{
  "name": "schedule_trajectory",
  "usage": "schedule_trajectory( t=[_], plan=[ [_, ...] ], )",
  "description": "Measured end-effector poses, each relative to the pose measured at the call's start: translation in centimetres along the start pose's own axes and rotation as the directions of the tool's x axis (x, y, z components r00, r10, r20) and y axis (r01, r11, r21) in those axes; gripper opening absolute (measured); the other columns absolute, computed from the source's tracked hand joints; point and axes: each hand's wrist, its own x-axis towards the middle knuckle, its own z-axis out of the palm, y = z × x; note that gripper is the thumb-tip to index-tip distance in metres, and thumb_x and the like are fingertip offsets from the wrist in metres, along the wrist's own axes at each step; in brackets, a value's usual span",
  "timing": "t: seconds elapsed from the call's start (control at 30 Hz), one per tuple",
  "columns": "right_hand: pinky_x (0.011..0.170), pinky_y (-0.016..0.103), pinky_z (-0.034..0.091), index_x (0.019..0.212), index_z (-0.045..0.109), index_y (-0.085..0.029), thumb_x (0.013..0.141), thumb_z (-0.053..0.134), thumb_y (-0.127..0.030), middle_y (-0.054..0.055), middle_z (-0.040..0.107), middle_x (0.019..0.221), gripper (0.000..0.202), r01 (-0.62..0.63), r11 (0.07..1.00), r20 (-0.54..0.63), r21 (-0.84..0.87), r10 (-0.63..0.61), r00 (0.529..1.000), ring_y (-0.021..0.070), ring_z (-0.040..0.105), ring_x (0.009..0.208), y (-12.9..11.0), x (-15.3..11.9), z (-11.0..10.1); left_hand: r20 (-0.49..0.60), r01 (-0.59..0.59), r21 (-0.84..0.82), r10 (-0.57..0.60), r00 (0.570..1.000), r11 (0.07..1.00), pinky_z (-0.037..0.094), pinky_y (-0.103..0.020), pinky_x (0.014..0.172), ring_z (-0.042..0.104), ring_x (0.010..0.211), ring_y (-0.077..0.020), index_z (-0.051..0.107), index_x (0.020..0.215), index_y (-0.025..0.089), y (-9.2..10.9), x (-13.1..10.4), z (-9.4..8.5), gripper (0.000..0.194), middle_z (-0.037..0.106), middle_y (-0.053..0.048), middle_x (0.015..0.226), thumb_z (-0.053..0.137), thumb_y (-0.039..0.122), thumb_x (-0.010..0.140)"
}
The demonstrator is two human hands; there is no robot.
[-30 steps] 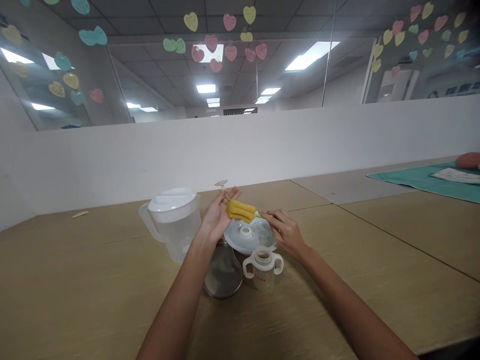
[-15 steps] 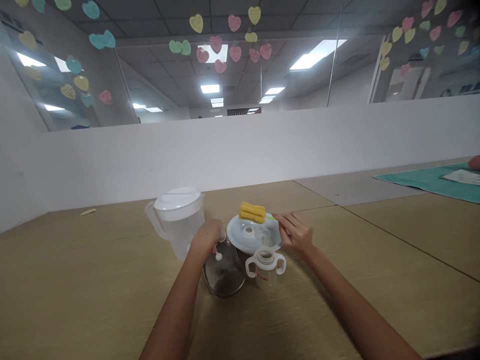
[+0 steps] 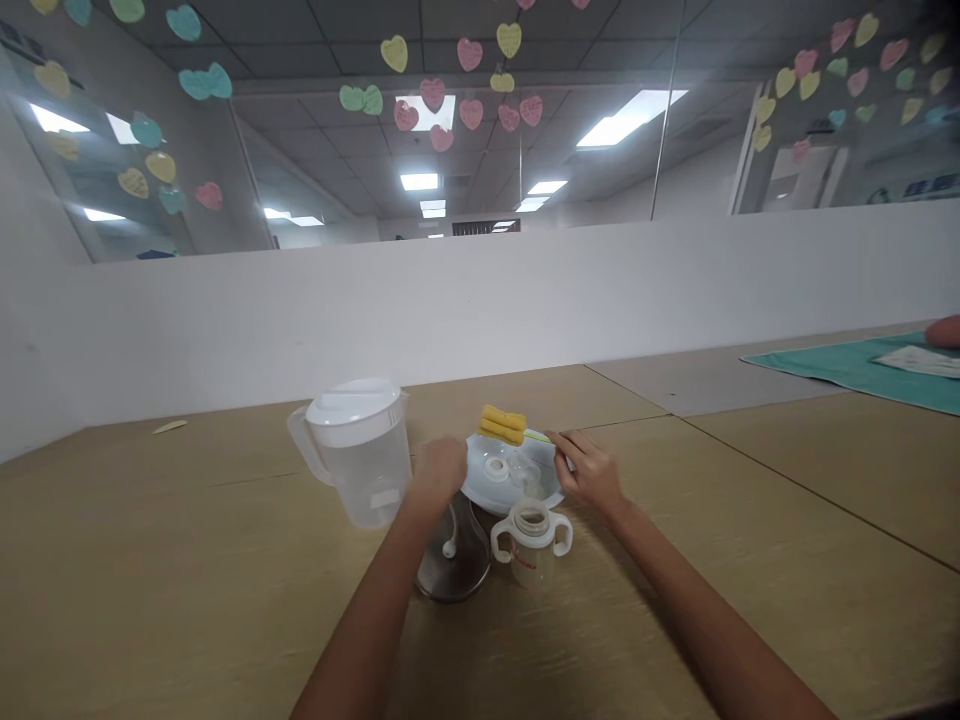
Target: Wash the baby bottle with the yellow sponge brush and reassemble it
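My right hand (image 3: 587,468) is closed around the thin yellow-green handle (image 3: 537,437) of a bottle brush with a yellow sponge head (image 3: 502,424). The sponge is over the far rim of a white bowl (image 3: 480,480). In that bowl lie a white ring (image 3: 496,468) and a clear part (image 3: 527,470). My left hand (image 3: 441,468) is closed, its fingertips hidden, and a pale straw with a ball end (image 3: 450,548) hangs from it over a metal kidney dish (image 3: 457,578). An open two-handled baby bottle (image 3: 532,545) stands in front of the bowl.
Left of my left hand stands a lidded clear plastic pitcher (image 3: 364,455). A thin wooden-looking piece (image 3: 170,426) lies far left. At the right is a green cloth (image 3: 847,368) with a white paper (image 3: 919,361) and part of another person's hand (image 3: 943,332). A white wall (image 3: 465,310) bounds the table.
My left hand has moved slightly right and up, taking the straw rightward and lower over the dish. The brush stays over the bowl, its head shifted a little left.
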Motion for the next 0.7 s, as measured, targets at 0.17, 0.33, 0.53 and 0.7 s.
schedule_trajectory(
  t=[0.17, 0.33, 0.53, 0.7],
  plan=[
    [0.071, 0.028, 0.046, 0.099, 0.066, -0.018, 0.080, 0.043, -0.011, 0.007, 0.063, 0.086, 0.030, -0.040, 0.997, -0.046, 0.068, 0.043, 0.998, 0.0171, 0.056, 0.080, 0.6, -0.3, 0.7, 0.115, -0.135, 0.117, 0.121, 0.986, 0.984, 0.043, -0.033, 0.087, 0.061, 0.098, -0.0231, 0.068, 0.098, 0.019, 1.9, 1.4, 2.0, 0.026, 0.067, -0.011, 0.102, 0.051, 0.024, 0.080],
    [0.071, 0.029, 0.043, 0.097, 0.067, -0.022, 0.082, 0.046, -0.011, 0.006, 0.063, 0.088, 0.029, -0.054, 0.997, -0.031, 0.062, 0.056, 0.998, 0.0170, 0.055, 0.081, 1.1, -0.1, 1.0, 0.147, -0.168, 0.158, 0.145, 0.978, 0.973, 0.044, -0.033, 0.087, 0.060, 0.098, -0.0231, 0.067, 0.104, 0.024, 1.5, 2.1, 4.2, 0.031, 0.068, -0.008, 0.100, 0.060, 0.029, 0.074],
    [0.075, 0.032, 0.033, 0.099, 0.068, -0.027, 0.084, 0.052, -0.016, 0.002, 0.067, 0.084, 0.025, -0.086, 0.992, -0.027, -0.089, 0.084, 0.996, 0.0152, 0.054, 0.076, 1.2, 0.2, 0.5, 0.115, -0.170, 0.133, 0.155, 0.981, 0.976, 0.043, -0.034, 0.089, 0.055, 0.102, -0.0251, 0.070, 0.084, 0.019, 1.4, 2.1, 4.4, 0.018, 0.063, -0.010, 0.102, 0.068, 0.023, 0.067],
    [0.075, 0.032, 0.029, 0.099, 0.068, -0.027, 0.084, 0.053, -0.019, 0.001, 0.067, 0.081, 0.022, -0.192, 0.970, -0.143, -0.147, 0.172, 0.975, 0.0139, 0.054, 0.074, 1.2, 0.2, 0.1, -0.034, -0.169, -0.124, 0.166, 0.986, 0.978, 0.042, -0.027, 0.091, 0.055, 0.101, -0.0168, 0.063, 0.095, 0.016, 1.1, 2.0, 1.2, 0.020, 0.061, -0.008, 0.105, 0.058, 0.022, 0.077]
  ],
)
